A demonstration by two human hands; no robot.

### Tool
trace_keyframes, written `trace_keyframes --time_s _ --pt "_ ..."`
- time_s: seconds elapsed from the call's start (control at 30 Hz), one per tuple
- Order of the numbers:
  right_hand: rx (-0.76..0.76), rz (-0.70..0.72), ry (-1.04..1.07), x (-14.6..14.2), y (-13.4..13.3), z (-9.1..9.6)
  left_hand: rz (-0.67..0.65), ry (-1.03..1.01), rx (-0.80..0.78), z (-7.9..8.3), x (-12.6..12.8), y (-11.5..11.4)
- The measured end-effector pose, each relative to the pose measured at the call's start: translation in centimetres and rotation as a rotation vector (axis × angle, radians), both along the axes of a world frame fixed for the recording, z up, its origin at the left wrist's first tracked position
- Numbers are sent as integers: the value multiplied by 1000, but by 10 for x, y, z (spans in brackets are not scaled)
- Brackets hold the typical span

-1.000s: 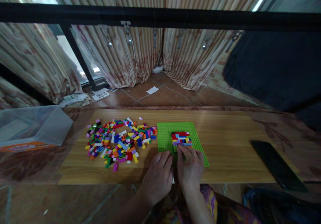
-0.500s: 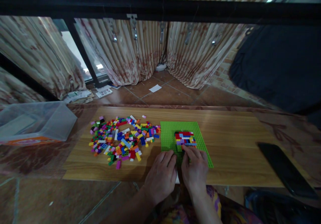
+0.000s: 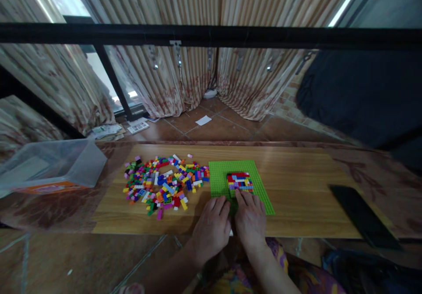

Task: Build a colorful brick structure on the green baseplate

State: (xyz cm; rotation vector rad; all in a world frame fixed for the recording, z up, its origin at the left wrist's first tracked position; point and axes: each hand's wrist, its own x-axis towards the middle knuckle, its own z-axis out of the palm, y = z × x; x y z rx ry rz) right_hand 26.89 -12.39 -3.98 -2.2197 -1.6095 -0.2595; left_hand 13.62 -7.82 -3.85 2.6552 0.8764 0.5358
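A green baseplate [image 3: 220, 175] lies on the wooden board, with a small multicoloured block of bricks [image 3: 239, 181] built on it. My left hand [image 3: 211, 228] rests flat on the near left corner of the plate, fingers stretched out. Beside it, my right hand [image 3: 250, 217] lies on the plate's near edge, its fingertips touching the front of the built block. Whether a brick is under those fingertips is hidden. A heap of loose coloured bricks [image 3: 163, 184] is spread to the left of the plate.
A clear plastic bin [image 3: 49, 164] stands at the far left. On the right, a black phone [image 3: 362, 217] lies on the board [image 3: 296, 188]. A black rail [image 3: 211, 34] crosses the view above, with curtains and a tiled floor behind.
Both hands stay at the plate's near edge; my right fingertips have shifted slightly against the block. The camera has tilted a little.
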Motion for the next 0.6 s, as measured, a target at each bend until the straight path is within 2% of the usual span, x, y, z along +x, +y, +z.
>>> trace_keyframes --time_s 0.2,0.37,0.47,0.6 --pt "133 32 161 4 -3 -5 34 -42 21 1 2 -2" --pt "333 -73 407 7 -12 -6 31 -67 14 7 1 -3" --pt "352 -63 503 4 -21 -3 27 -61 14 10 0 -4" --pt "359 19 524 -12 -23 5 2 -73 -33 8 -1 -4"
